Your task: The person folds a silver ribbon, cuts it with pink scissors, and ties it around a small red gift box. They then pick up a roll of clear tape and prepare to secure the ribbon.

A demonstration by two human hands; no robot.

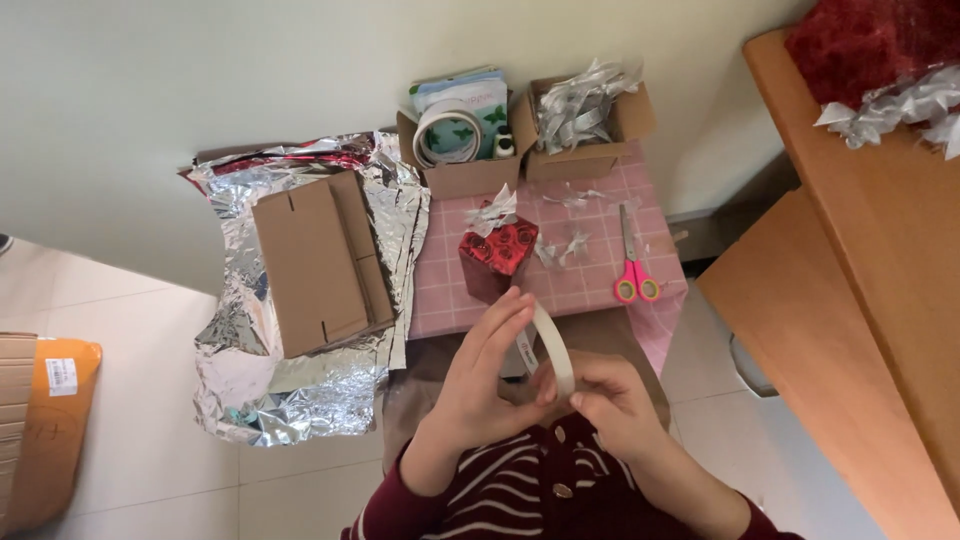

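Both my hands hold a white roll of tape [552, 345] close to my chest. My left hand [480, 385] has its fingers stretched along the roll's left side. My right hand [605, 395] pinches the roll's lower edge near the tape end. Just beyond the roll, on a small pink checked table [600, 285], stands a small box wrapped in red rose paper [497, 258] with a silver bow [492, 214] on top. Pink-handled scissors [632, 262] lie to the right of it.
Two open cardboard boxes stand at the table's far edge, one with tape rolls [450, 135], one with silver bows [585, 110]. Flattened cardboard [318, 262] lies on crinkled silver foil [290, 400] at left. A wooden desk [880, 260] rises at right. A parcel [40, 420] sits far left.
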